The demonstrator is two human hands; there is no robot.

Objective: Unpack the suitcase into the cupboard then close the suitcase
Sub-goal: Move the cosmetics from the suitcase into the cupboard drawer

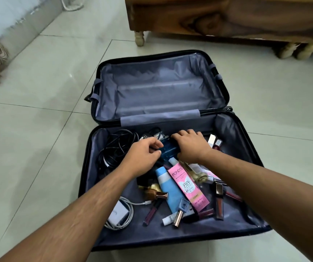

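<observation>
1 open suitcase [170,87], 2 hands in it. 1 white charger [118,212], 1 blue tube [168,188], 1 pink Pond's box [186,184].

Just one view here, a wide-angle head cam looking forward and steeply down at the open suitcase [161,140] on the floor [38,129]. It's close in, with both forearms reaching up from the bottom of the frame.

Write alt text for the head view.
Both hands, left hand and right hand, grip a dark blue box inside an open suitcase on a tiled floor. Around it lie black cables, a white charger and scattered cosmetics.
</observation>
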